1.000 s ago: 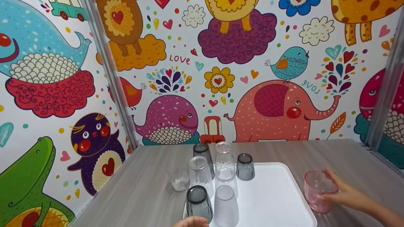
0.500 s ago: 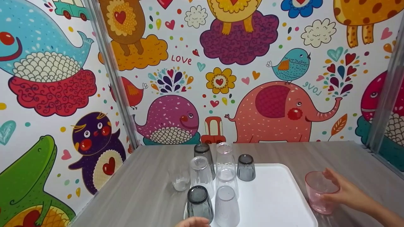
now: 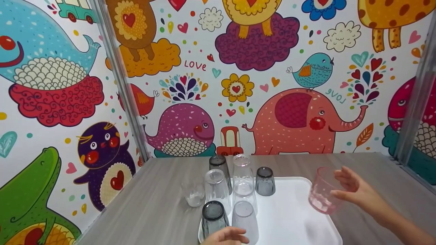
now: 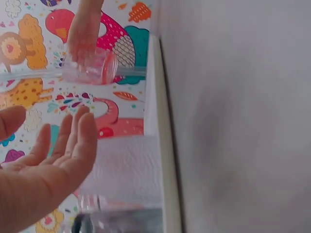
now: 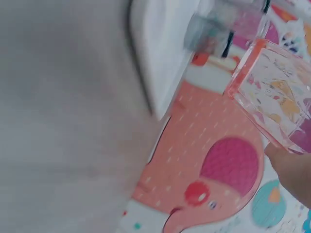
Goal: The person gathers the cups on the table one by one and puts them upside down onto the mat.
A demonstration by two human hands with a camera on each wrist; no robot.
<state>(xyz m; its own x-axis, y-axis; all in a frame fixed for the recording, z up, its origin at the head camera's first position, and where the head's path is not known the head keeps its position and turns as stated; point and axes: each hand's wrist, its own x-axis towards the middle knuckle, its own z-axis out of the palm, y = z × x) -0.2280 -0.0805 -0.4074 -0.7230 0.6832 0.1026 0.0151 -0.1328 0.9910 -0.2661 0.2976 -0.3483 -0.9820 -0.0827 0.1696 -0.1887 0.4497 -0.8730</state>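
My right hand (image 3: 362,195) grips a clear pink drinking glass (image 3: 320,192) by its side. The glass is off the table, a little tilted, over the right rim of the white tray (image 3: 289,211). In the right wrist view the pink glass (image 5: 272,92) shows at the right, with only part of the hand visible. My left hand (image 3: 226,236) hovers at the tray's front, nearest an upside-down frosted glass (image 3: 244,219) and an upside-down dark grey glass (image 3: 214,221). Its fingers are loosely spread and hold nothing in the left wrist view.
Further back on the tray's left side stand upside-down clear glasses (image 3: 217,187), with a tall grey glass (image 3: 219,166) behind. A short grey glass (image 3: 265,182) stands at the tray's back. Left of the tray, another clear glass (image 3: 194,195) is on the wooden table (image 3: 150,204). Cartoon-printed walls enclose the table.
My right hand has lifted the pink glass from the table right of the tray and carried it up and left to the tray's edge. My left hand has moved slightly right.
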